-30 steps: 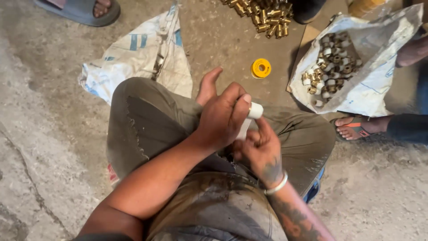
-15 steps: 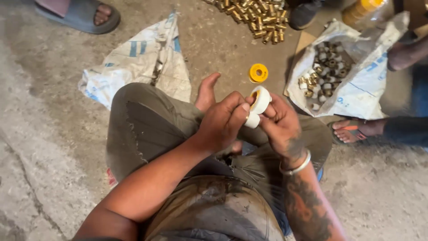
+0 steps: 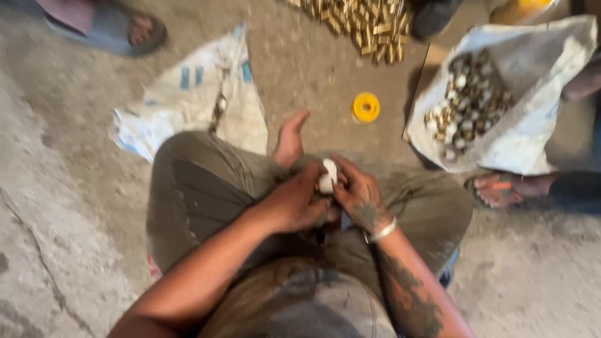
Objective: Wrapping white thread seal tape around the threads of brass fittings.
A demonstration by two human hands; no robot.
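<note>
Left hand (image 3: 294, 203) and right hand (image 3: 363, 200) meeting over the lap, both grips closing on a small white roll (image 3: 327, 175) betw. fingertips; yellow spool (image 3: 365, 107) lying on floor beyond; sack of metal fittings (image 3: 466, 103) sitting at right.

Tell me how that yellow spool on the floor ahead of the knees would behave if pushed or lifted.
The yellow spool lies flat on the board, so a push would probably slide it, not roll it. It looks like small hollow plastic with a centre hole, so likely light and rigid. Tipped on edge, its round rim could roll toward the brass fittings.
</note>
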